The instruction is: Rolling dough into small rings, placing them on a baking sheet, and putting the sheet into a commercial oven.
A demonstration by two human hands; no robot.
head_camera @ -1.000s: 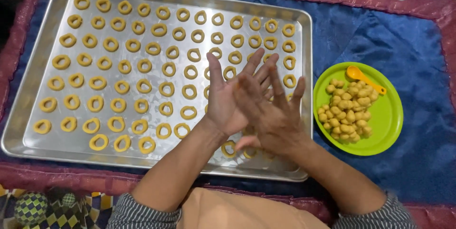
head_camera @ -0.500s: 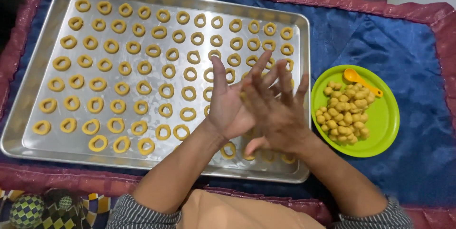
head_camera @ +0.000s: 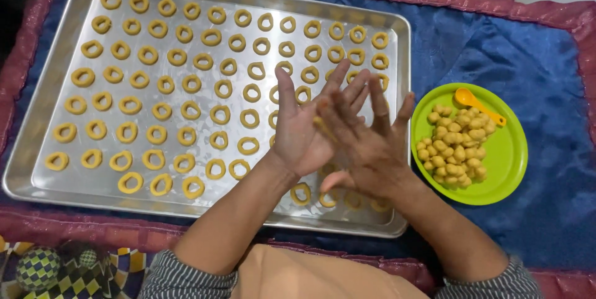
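Note:
A large metal baking tray (head_camera: 37,113) holds several rows of small yellow dough rings (head_camera: 189,110). Over its right part my left hand (head_camera: 298,131) and my right hand (head_camera: 366,141) are pressed palm against palm, fingers spread and pointing away from me. A thin bit of yellow dough (head_camera: 323,126) shows between the palms. Right of the tray stands a green plate (head_camera: 506,169) heaped with small yellow dough balls (head_camera: 456,147). An orange spoon (head_camera: 475,103) lies on the plate's far side.
Tray and plate rest on a blue cloth (head_camera: 534,44) with a maroon border (head_camera: 74,221). A checkered patterned fabric (head_camera: 56,271) lies at the near left. My striped sleeves and tan garment fill the bottom edge.
My right hand has slid a little over the left palm, and both hands have drifted slightly toward me. The tray and plate are unchanged.

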